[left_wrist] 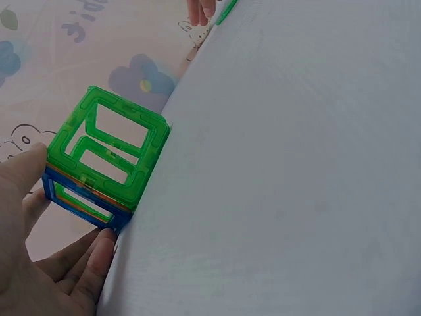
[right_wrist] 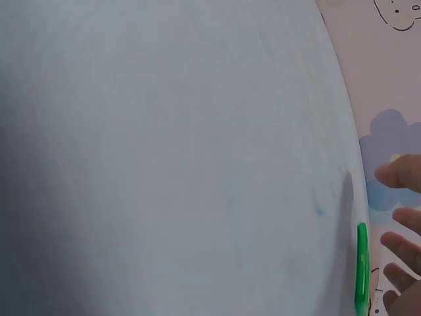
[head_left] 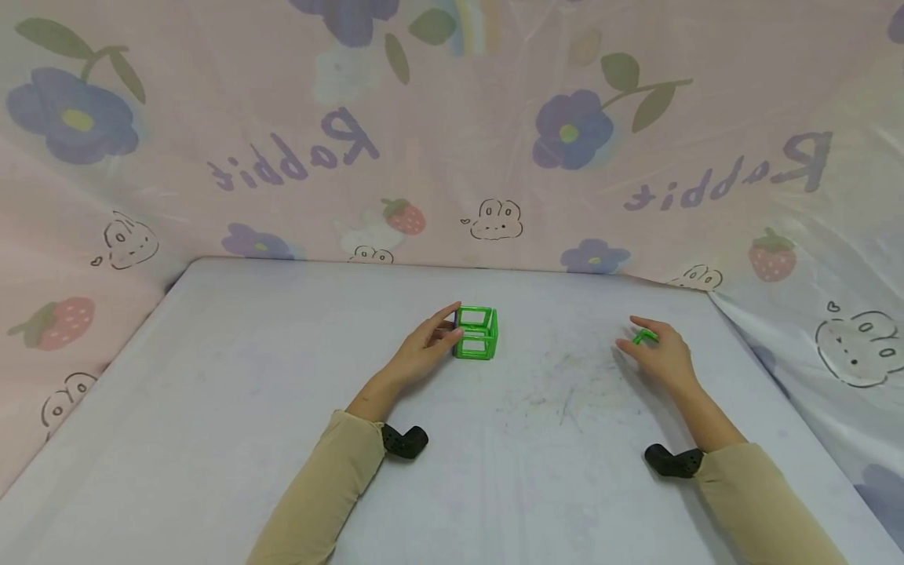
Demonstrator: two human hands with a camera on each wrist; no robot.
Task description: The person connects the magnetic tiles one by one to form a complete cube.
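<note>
A small cube of see-through magnetic tiles [head_left: 476, 348] stands on the white table, mostly green, with a blue tile [left_wrist: 84, 201] on its left side. My left hand [head_left: 418, 345] grips that side, thumb at one edge and fingers at the opposite one. Over on the right, my right hand [head_left: 664, 353] hovers around a green tile [head_left: 646, 336], thumb and fingers spread apart. In the right wrist view the green tile [right_wrist: 362, 270] appears edge-on, with the fingertips [right_wrist: 400, 247] separate from it. Part of this tile is hidden by the hand in the head view.
Smudges mark the white tabletop [head_left: 565, 400] between the two hands. A pink printed cloth [head_left: 452, 157] hangs behind the table and along its sides. Each wrist carries a black device [head_left: 406, 442] at the sleeve cuff.
</note>
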